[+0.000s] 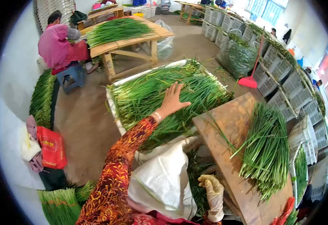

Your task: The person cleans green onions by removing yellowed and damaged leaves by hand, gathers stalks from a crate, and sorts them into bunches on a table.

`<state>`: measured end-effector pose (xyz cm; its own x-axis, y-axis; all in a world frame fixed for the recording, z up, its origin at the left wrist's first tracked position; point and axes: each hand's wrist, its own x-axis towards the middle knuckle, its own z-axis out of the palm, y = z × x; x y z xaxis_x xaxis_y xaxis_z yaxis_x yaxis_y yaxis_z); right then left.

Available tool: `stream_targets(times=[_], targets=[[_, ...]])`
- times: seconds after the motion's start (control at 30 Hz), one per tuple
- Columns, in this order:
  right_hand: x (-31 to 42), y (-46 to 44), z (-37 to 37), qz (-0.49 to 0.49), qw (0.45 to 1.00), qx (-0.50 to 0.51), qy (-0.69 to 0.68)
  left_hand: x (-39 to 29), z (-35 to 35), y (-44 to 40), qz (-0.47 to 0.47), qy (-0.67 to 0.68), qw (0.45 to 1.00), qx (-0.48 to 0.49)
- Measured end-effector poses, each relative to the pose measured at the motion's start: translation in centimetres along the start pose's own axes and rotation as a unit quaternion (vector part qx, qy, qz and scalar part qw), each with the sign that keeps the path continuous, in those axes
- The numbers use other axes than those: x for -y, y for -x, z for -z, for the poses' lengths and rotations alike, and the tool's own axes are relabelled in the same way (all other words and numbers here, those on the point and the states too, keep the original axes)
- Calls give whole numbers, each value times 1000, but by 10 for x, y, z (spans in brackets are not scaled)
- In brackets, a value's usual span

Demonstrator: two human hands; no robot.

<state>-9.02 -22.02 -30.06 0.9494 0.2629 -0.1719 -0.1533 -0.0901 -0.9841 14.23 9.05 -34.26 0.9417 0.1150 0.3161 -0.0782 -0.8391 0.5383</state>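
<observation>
My left hand [172,100] is bare and reaches over a white crate [113,108] full of loose green chives [149,90]. Its fingers are spread, with the thumb out to the right, just above or touching the leaves; it grips nothing. Low in the view, my right hand [212,193] wears a pale glove and is held up beside the wooden board [224,123]. Its fingers are curled in, and no chives show in them. On the board lies a pile of chives [267,150], stems toward me, with a few stray leaves to its left.
White cloth [164,180] covers my lap. Tied chive bundles [60,206] stand at lower left, near a red bag [51,147]. A co-worker [59,45] sits at a wooden table [158,33] heaped with chives. Stacked crates [276,63] and a red broom [248,81] line the right.
</observation>
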Motion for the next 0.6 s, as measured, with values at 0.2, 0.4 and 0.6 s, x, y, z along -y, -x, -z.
stream_targets(times=[0.2, 0.4, 0.6], targets=[[-1, -14, -3, -102, 994, -23, 6, 21, -64, -86, 68, -114, 988, 74], [-19, -29, -13, -141, 987, -21, -70, -1, -71, -68, 15, -131, 989, 73], [-31, -42, -30, -154, 984, 23, -87, -19, -89, -60, 25, -183, 981, 55]])
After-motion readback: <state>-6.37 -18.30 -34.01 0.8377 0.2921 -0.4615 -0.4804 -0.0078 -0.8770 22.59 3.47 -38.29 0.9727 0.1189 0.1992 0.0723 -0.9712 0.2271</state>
